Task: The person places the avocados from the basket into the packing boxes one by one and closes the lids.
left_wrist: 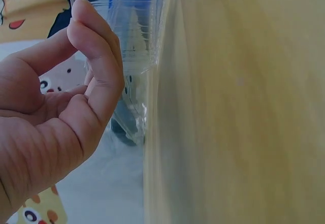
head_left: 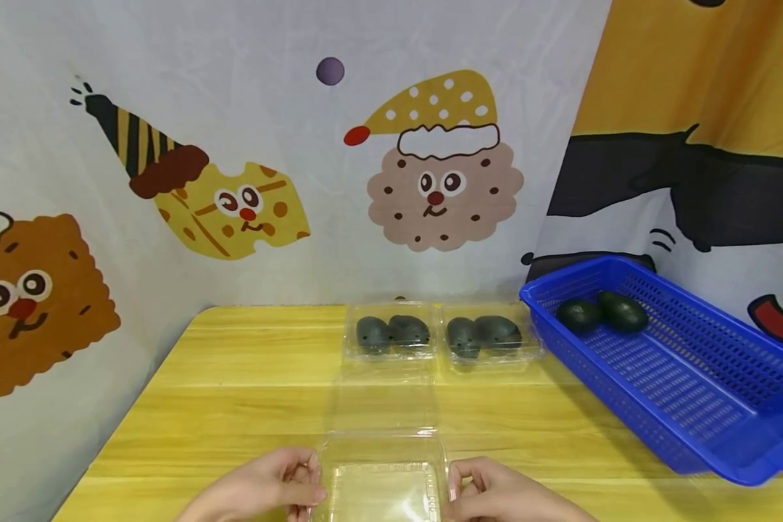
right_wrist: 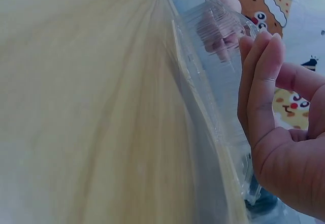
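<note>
An opened clear plastic clamshell box [head_left: 381, 496] lies at the table's front, its lid [head_left: 385, 402] folded back flat away from me. My left hand [head_left: 270, 484] pinches the box's left edge between thumb and fingers. On the opposite side, my right hand [head_left: 499, 494] pinches the right edge. Nothing is inside the box. In the left wrist view, the curled left hand [left_wrist: 76, 92] is beside the ribbed clear plastic [left_wrist: 132, 36]. From the right wrist, the right hand [right_wrist: 274, 117] shows at the rim, its grip partly hidden.
Two closed clear boxes stand at the back, the left box holding two dark avocados [head_left: 373, 333] and the right box two more avocados [head_left: 499, 333]. A blue basket [head_left: 639, 420] at the right contains two avocados [head_left: 623, 312]. Behind the wooden table [head_left: 235, 406] hangs a printed cloth [head_left: 287, 130].
</note>
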`<state>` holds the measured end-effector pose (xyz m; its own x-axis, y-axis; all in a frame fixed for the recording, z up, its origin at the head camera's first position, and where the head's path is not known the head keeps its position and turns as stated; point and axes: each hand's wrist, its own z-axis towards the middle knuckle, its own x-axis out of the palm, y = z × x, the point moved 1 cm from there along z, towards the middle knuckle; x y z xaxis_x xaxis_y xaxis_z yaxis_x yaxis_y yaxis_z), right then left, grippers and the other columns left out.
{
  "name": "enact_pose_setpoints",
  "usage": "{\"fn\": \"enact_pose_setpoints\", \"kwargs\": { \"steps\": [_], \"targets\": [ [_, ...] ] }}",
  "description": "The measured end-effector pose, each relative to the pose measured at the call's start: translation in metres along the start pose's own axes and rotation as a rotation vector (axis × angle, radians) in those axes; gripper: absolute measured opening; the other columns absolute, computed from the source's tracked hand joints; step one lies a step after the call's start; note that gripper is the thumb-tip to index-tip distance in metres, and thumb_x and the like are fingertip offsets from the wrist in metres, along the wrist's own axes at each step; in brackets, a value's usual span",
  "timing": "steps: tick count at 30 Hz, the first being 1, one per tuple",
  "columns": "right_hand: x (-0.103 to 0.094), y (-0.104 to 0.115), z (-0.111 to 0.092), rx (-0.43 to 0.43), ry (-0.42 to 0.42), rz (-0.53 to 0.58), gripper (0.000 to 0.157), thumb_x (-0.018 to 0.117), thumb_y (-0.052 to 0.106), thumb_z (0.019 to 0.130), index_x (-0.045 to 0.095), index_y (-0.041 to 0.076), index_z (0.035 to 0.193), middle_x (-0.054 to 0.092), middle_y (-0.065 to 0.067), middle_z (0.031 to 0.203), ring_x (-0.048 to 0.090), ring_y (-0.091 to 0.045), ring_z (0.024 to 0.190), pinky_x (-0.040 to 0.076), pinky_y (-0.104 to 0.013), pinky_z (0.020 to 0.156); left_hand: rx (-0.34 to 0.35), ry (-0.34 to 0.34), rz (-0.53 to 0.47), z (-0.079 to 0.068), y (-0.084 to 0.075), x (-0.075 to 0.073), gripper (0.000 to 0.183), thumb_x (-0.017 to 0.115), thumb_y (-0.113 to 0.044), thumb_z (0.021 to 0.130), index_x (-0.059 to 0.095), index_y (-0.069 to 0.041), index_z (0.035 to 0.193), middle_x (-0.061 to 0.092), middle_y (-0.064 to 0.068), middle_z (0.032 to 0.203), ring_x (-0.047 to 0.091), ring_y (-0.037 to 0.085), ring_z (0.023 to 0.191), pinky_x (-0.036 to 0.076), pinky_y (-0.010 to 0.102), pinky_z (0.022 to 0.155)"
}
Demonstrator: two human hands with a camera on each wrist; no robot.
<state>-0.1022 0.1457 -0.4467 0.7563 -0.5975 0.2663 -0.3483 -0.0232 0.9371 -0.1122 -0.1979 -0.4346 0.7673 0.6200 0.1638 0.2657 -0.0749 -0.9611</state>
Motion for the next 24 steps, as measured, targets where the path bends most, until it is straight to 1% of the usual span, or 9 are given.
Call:
{"fn": "enact_pose_setpoints", "kwargs": {
  "steps": [2, 5, 7, 9, 11, 13, 16, 20, 24],
  "targets": [
    [-0.003, 0.0, -0.003, -0.003, -0.001, -0.003, 0.018, 0.054, 0.007, 0.09, 0.044, -0.007, 0.087, 0.043, 0.009, 0.056, 0.031, -0.001, 0.045, 0.028, -0.017, 0.043, 0.019, -0.008, 0.036, 0.004, 0.0, 0.002, 0.01, 0.054, -0.007, 0.092, 0.049, 0.001, 0.094, 0.059, 0.003, 0.076, 0.056, 0.01, 0.064, 0.05, 0.02, 0.059],
    [-0.008, -0.001, -0.008, -0.004, 0.012, 0.004, 0.018, 0.053, 0.006, 0.09, 0.043, -0.008, 0.087, 0.041, 0.009, 0.055, 0.03, -0.001, 0.045, 0.026, -0.018, 0.042, 0.031, -0.008, 0.061, 0.01, -0.001, 0.006, 0.015, 0.056, -0.01, 0.091, 0.049, 0.003, 0.094, 0.059, 0.003, 0.075, 0.057, 0.01, 0.063, 0.051, 0.019, 0.058],
    [-0.011, -0.002, -0.011, -0.012, 0.036, 0.021, 0.006, 0.05, 0.004, 0.091, 0.047, 0.0, 0.088, 0.04, 0.01, 0.055, 0.028, -0.001, 0.045, 0.023, -0.019, 0.041, 0.031, -0.011, 0.069, 0.014, -0.002, 0.009, 0.016, 0.057, -0.011, 0.09, 0.049, 0.002, 0.093, 0.059, 0.003, 0.074, 0.057, 0.01, 0.063, 0.051, 0.019, 0.058],
    [-0.015, -0.001, -0.015, -0.009, 0.048, 0.032, 0.005, 0.048, 0.004, 0.092, 0.049, 0.008, 0.09, 0.039, 0.01, 0.054, 0.027, -0.002, 0.045, 0.022, -0.019, 0.041, 0.033, -0.01, 0.067, 0.018, -0.002, 0.011, 0.015, 0.057, -0.011, 0.09, 0.049, 0.001, 0.093, 0.06, 0.004, 0.074, 0.057, 0.01, 0.063, 0.051, 0.019, 0.057],
    [-0.018, 0.0, -0.019, -0.007, 0.049, 0.035, 0.004, 0.047, 0.003, 0.093, 0.046, 0.002, 0.089, 0.037, 0.01, 0.054, 0.027, -0.003, 0.045, 0.021, -0.02, 0.041, 0.033, -0.015, 0.068, 0.022, -0.002, 0.014, 0.015, 0.058, -0.012, 0.09, 0.05, 0.001, 0.092, 0.06, 0.004, 0.074, 0.058, 0.01, 0.063, 0.051, 0.019, 0.057],
    [-0.021, 0.002, -0.023, -0.006, 0.039, 0.023, 0.012, 0.047, 0.003, 0.093, 0.04, -0.005, 0.089, 0.036, 0.009, 0.055, 0.027, -0.004, 0.047, 0.021, -0.02, 0.042, 0.038, -0.024, 0.078, 0.026, -0.003, 0.016, 0.015, 0.058, -0.012, 0.09, 0.05, 0.0, 0.092, 0.061, 0.005, 0.074, 0.058, 0.011, 0.063, 0.051, 0.019, 0.057],
    [-0.025, 0.003, -0.029, -0.005, 0.026, 0.004, 0.015, 0.048, 0.003, 0.093, 0.038, -0.007, 0.089, 0.037, 0.008, 0.056, 0.028, -0.005, 0.048, 0.022, -0.02, 0.042, 0.037, -0.038, 0.09, 0.032, -0.003, 0.021, 0.017, 0.059, -0.013, 0.09, 0.05, 0.001, 0.092, 0.061, 0.005, 0.074, 0.059, 0.012, 0.062, 0.051, 0.019, 0.056],
    [-0.031, 0.002, -0.035, -0.013, 0.026, 0.004, 0.004, 0.046, 0.003, 0.094, 0.044, 0.004, 0.09, 0.045, 0.006, 0.059, 0.031, -0.004, 0.049, 0.023, -0.019, 0.042, 0.036, -0.048, 0.103, 0.039, -0.005, 0.026, 0.018, 0.06, -0.014, 0.089, 0.05, 0.001, 0.09, 0.061, 0.006, 0.074, 0.059, 0.013, 0.062, 0.051, 0.019, 0.055],
    [-0.037, -0.001, -0.039, -0.031, 0.038, 0.029, 0.005, 0.044, 0.002, 0.095, 0.045, 0.005, 0.091, 0.051, 0.006, 0.061, 0.036, -0.004, 0.05, 0.026, -0.019, 0.044, 0.029, -0.048, 0.09, 0.044, -0.006, 0.03, 0.018, 0.06, -0.014, 0.089, 0.051, 0.001, 0.089, 0.061, 0.006, 0.073, 0.059, 0.013, 0.061, 0.05, 0.018, 0.054]
  ]
}}
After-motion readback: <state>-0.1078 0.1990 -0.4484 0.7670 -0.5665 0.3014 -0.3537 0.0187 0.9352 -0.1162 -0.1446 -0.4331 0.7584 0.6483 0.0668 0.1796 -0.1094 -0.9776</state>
